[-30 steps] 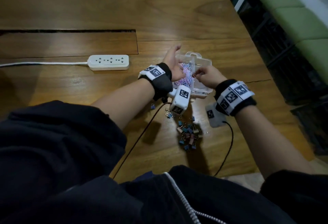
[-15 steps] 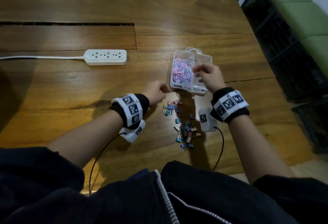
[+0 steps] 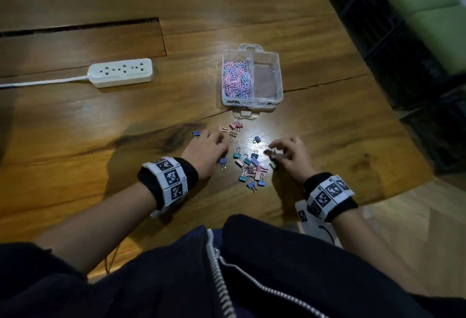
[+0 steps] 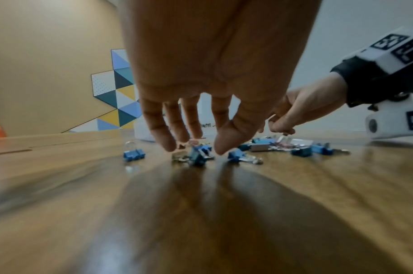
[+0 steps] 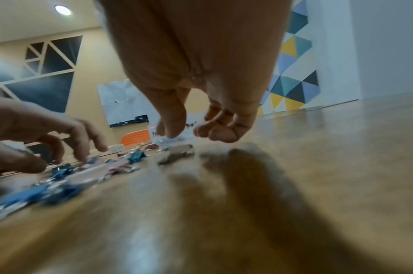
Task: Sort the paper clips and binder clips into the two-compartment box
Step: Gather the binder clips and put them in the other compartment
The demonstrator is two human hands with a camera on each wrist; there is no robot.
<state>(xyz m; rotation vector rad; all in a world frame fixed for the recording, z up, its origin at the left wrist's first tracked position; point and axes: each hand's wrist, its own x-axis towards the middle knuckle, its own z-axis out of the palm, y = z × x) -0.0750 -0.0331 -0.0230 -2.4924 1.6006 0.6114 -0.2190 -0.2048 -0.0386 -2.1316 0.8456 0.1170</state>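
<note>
The clear two-compartment box point(image 3: 279, 75) stands on the wooden table; pink and blue paper clips point(image 3: 236, 79) fill its left half, while its right half holds nothing. Small blue, pink and grey binder clips point(image 3: 251, 167) lie scattered in front of it. My left hand point(image 3: 219, 141) hovers at their left edge, fingers hanging straight over a blue binder clip point(image 4: 200, 153) without closing on it. My right hand point(image 3: 273, 150) is at the right edge, with curled fingers and thumb pinching a grey binder clip point(image 3: 274, 155) just above the table.
A white power strip point(image 3: 121, 73) with its cord lies to the left of the box. A long slot point(image 3: 80, 27) cuts the table behind it. The table's edge runs down the right side, with dark crates and green cushions point(image 3: 428, 22) beyond.
Both hands have left the box and dropped toward me to the binder clips. The left hand moved right to a blue clip; the right hand came down and pinched a grey one.
</note>
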